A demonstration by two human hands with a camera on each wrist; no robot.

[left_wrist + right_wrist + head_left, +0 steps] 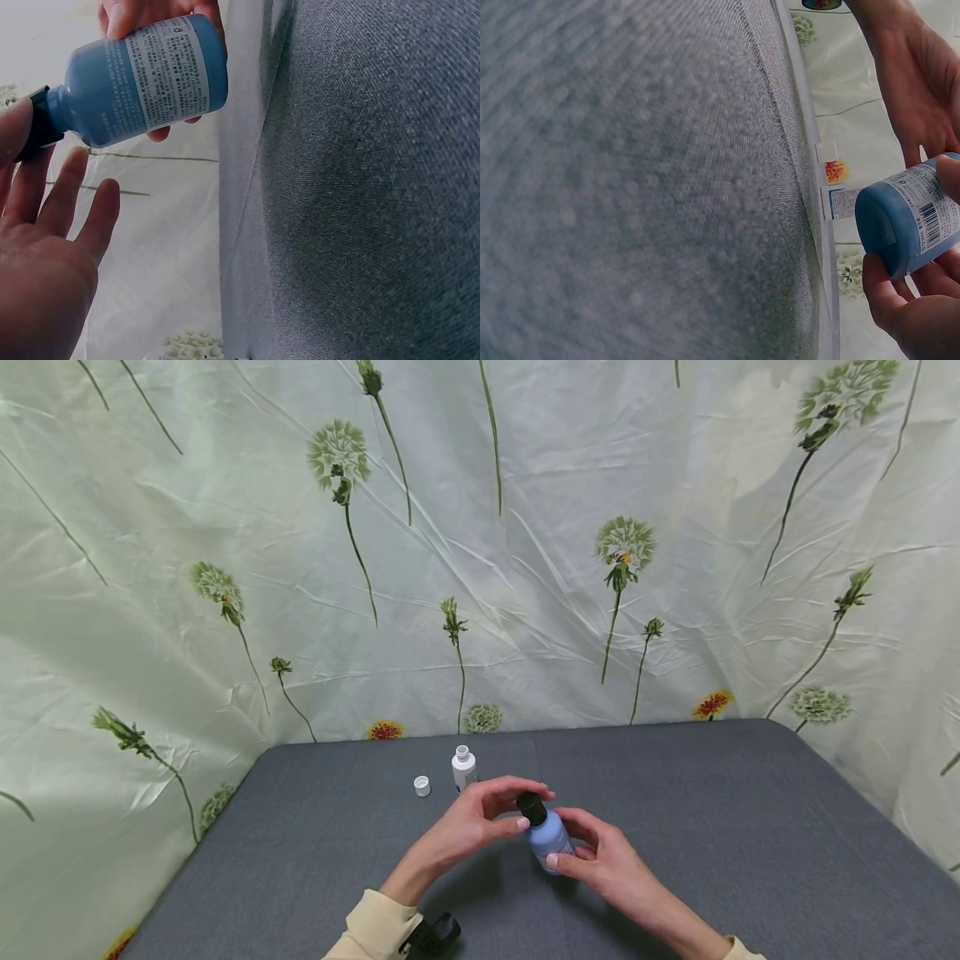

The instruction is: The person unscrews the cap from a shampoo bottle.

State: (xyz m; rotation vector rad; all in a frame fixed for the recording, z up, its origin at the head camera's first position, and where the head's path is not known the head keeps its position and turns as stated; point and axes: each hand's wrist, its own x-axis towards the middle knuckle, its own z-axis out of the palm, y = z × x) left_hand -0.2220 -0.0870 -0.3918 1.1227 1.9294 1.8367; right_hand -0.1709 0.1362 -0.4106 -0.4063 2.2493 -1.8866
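Observation:
A blue bottle (550,841) with a black cap (532,808) leans a little to the left, held over the table. My right hand (611,860) grips its body, thumb on the near side and fingers round the far side. With thumb and forefinger, my left hand (468,822) pinches the black cap; in the left wrist view its other fingers (97,217) are spread loosely. The cap sits on the bottle's neck. Printed text covers the label (169,71), and a barcode (930,225) shows in the right wrist view.
Behind my left hand stands a small white bottle (464,767) with its mouth uncovered. Left of it a white cap (422,786) lies on the dark grey table (315,835). A pale curtain (525,568) printed with dandelions hangs behind the table's far edge.

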